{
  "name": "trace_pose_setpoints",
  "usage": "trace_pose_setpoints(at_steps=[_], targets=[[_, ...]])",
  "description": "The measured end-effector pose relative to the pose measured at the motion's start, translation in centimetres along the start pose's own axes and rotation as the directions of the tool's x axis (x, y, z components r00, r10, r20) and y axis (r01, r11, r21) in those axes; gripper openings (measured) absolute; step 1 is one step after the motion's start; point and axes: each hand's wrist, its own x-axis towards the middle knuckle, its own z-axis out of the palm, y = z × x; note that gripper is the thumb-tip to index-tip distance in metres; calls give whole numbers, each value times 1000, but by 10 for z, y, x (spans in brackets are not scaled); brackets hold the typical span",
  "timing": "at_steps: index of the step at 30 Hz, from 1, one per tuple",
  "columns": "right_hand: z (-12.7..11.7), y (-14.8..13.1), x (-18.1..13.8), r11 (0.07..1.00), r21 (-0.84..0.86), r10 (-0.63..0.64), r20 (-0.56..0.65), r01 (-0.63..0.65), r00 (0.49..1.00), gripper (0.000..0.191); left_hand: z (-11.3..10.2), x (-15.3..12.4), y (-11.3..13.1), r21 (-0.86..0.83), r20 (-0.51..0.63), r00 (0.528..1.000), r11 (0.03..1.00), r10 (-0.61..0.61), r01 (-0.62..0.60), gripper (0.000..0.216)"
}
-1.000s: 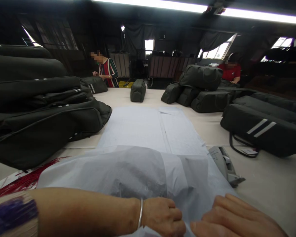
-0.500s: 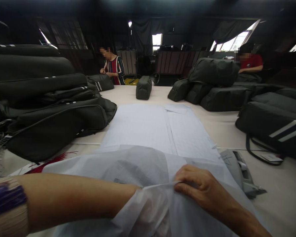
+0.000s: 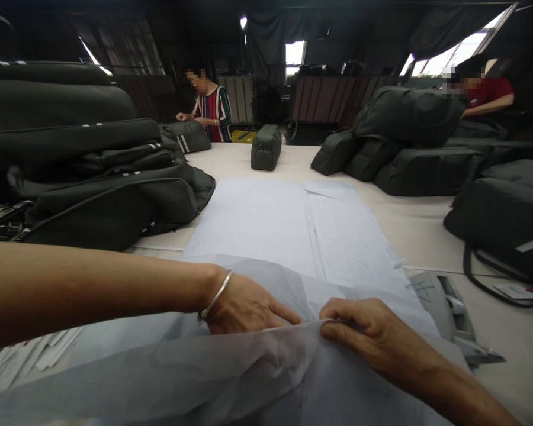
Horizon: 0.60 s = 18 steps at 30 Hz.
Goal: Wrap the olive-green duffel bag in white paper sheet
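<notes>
Dim workshop, pale matte table (image 3: 426,231) ringed by padded dark bags (image 3: 111,195). Thin, translucent, crinkled tissue sheet (image 3: 249,378) drapes nearest the person; the right hand (image 3: 364,337) pinches its raised edge shut, while the bangled left hand (image 3: 244,307), hidden under it half a second ago, now lies beside, fingers extended, gripping nothing.

bags (image 3: 106,195) left, tool (image 3: 453,313) right

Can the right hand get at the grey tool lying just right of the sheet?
Probably yes. The right hand pinches the thin white sheet, and the grey tool lies close beside it on the table with nothing between; it would have to release the sheet first.
</notes>
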Motion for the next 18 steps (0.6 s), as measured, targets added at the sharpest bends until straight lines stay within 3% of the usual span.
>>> trace_pose_setpoints(at_steps=[1, 2, 5, 11, 16, 18], targets=[[-1, 0, 1, 1000, 3, 3, 9, -3, 1000, 22, -7, 0, 0, -45, 11, 992, 991, 125, -124, 34], [-2, 1, 2, 1000, 9, 7, 15, -7, 1000, 23, -11, 1, -1, -66, -1, 986, 984, 167, -166, 36], [-4, 3, 6, 1000, 19, 16, 21, -17, 1000, 25, -9, 7, -4, -96, -10, 1000, 995, 28, -29, 35], [-12, 3, 13, 999, 5, -33, -54, 34, 998, 18, 7, 17, -10, -292, 158, 985, 950, -65, 110, 28], [-9, 10, 21, 998, -42, -48, -142, 42, 989, 19, 11, 11, -12, -334, 119, 980, 923, -161, 192, 31], [-4, 17, 25, 998, -55, -32, -161, 24, 986, 22, 12, 8, -14, -211, 37, 972, 949, -230, 233, 34]])
